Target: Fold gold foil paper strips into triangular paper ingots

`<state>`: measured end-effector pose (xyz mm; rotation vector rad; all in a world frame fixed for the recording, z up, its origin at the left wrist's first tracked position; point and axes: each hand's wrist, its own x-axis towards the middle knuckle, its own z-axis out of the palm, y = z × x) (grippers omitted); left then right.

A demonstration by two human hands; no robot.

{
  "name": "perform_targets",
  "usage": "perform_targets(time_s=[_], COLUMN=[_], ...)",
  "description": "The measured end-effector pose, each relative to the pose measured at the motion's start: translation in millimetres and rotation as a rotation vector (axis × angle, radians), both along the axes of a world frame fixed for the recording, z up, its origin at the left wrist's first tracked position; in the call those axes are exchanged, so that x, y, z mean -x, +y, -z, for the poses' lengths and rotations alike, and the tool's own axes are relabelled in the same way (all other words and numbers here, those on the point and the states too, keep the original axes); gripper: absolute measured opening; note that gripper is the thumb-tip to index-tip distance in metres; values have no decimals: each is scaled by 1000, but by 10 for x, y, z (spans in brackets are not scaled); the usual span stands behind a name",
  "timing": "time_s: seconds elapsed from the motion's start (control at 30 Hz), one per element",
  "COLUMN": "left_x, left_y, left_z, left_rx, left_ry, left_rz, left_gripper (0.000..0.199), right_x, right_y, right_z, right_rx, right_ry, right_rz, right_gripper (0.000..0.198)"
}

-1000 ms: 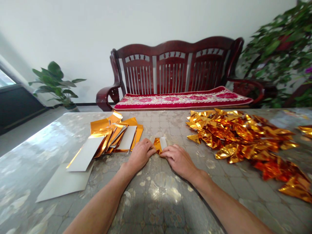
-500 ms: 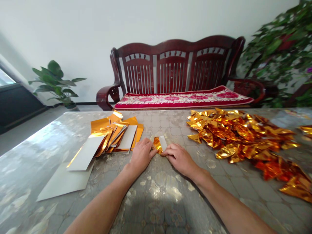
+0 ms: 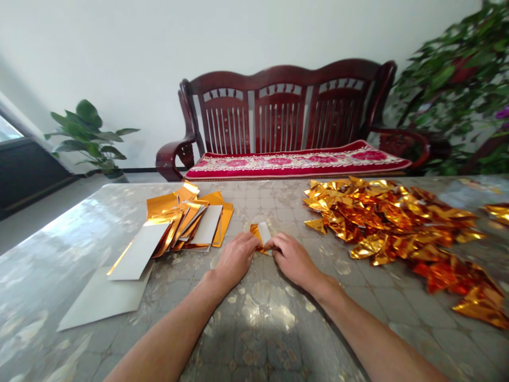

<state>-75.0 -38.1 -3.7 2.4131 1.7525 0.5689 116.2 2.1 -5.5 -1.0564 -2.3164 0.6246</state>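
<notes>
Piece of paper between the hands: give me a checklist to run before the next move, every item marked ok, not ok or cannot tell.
1. Left hand touching the small gold-and-white paper: ok, fingers on its near left part.
2. Right hand touching it: ok, fingertips at its near right corner.
3. Firm pinch by both hands: cannot tell, the fingers hide the contact.
4. Near edge squared up: cannot tell, partly covered.
5. Paper apart from the loose sheets: ok, they lie to its left.
6. Paper apart from the shiny gold pile: ok, it lies to the right.
</notes>
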Motion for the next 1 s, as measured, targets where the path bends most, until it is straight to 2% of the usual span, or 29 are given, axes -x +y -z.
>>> perform_targets(time_s=[0.1, 0.27, 0.67, 0.87, 1.0], left_x=[8, 1, -100, -100, -97], left_y=[-10, -25, -24, 5, 17], left_z=[4, -24, -111, -116, -97], left_rx=[-13, 22, 48, 79, 88], left_ry=[-10, -65, -152, -215, -243], left_rz=[3, 11, -133, -136, -151], left_gripper=[24, 20, 6, 3, 5], right_x=[32, 35, 29, -12, -38], right_y=[-21, -31, -33, -57, -131], right_z=[2, 25, 4, 2, -10], right_rx=[-17, -37, -4, -50, -156], right_ry=[-41, -67, -47, 14, -33], right_rz=[43, 50, 40, 7, -26], right_gripper=[23, 20, 21, 24, 34])
